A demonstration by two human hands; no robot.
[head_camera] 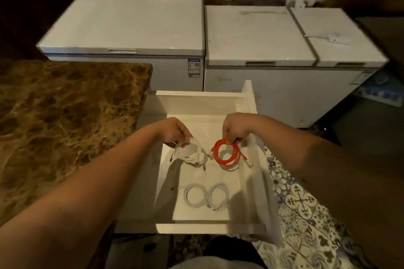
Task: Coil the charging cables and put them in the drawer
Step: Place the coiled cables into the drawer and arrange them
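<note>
A white drawer (197, 97) stands pulled out below me. My left hand (175, 131) pinches a coiled white cable (191, 154) that hangs just above the drawer floor on the left. My right hand (235, 128) pinches a coiled orange cable (227, 154) at its top, on the right side of the drawer. Two more coiled white cables lie flat side by side nearer to me, one on the left (195, 197) and one on the right (219, 196). Whether the held coils touch the floor is unclear.
A brown marble countertop (65, 116) lies to the left of the drawer. White chest freezers (131, 26) stand behind it. Patterned floor tiles (306, 214) show at the right. The drawer's right wall (258, 159) rises beside the orange coil.
</note>
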